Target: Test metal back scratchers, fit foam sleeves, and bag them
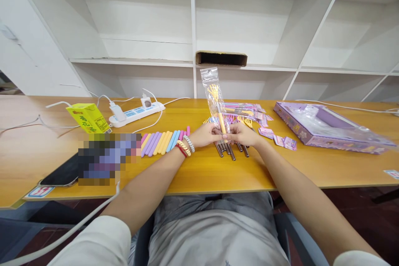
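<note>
A yellow back scratcher point(221, 122) with a claw-shaped head stands upright inside a clear plastic bag point(209, 75). My left hand point(206, 134) is closed on its lower end from the left. From the right, my right hand point(241, 134) pinches the same end, and the fingertips of both hands nearly meet. Under and behind my hands lie several loose back scratcher heads with metal rods point(233, 156), partly hidden. To the left, a row of coloured handle tubes point(157, 143) in pink, yellow, purple and blue rests on the table.
Bagged back scratchers point(243, 110) lie behind my hands, with small printed cards point(284, 142) to the right. A purple box point(311, 136) holds clear plastic bags. At left are a power strip point(137, 114), a yellow carton point(89, 117) and a phone point(60, 170). White shelves point(149, 63) rise behind.
</note>
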{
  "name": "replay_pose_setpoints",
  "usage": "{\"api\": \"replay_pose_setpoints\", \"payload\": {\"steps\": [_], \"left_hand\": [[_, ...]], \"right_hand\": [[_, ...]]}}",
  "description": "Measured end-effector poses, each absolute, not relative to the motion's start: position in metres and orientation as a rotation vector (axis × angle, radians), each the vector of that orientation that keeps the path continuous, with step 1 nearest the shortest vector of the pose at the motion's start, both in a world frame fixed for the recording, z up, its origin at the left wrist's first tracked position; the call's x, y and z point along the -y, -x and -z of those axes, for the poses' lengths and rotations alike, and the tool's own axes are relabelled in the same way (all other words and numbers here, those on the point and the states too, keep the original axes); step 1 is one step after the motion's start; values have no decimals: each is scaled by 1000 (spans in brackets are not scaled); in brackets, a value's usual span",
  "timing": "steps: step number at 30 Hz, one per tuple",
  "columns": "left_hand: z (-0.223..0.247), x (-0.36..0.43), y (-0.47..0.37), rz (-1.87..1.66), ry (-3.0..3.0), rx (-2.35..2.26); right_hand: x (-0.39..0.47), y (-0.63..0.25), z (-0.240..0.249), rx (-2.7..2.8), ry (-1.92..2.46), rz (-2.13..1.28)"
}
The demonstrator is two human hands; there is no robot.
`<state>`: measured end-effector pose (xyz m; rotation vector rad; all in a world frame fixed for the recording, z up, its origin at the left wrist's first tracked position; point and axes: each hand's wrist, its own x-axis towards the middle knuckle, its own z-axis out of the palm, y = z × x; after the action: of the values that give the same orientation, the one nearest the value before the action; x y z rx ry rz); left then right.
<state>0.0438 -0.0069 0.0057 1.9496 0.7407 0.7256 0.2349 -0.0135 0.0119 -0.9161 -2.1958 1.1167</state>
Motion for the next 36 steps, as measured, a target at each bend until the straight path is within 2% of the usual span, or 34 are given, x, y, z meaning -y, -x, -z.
{"api": "replay_pose_setpoints", "payload": {"steps": [6,36], "left_hand": [[-8,8,-43,-712,-2128,-910],[-12,10,-43,-720,-2160,-907]], "right_hand": [[13,-236,-10,2217,964,-1070],[9,-235,-5,2207,962,-1092]]}}
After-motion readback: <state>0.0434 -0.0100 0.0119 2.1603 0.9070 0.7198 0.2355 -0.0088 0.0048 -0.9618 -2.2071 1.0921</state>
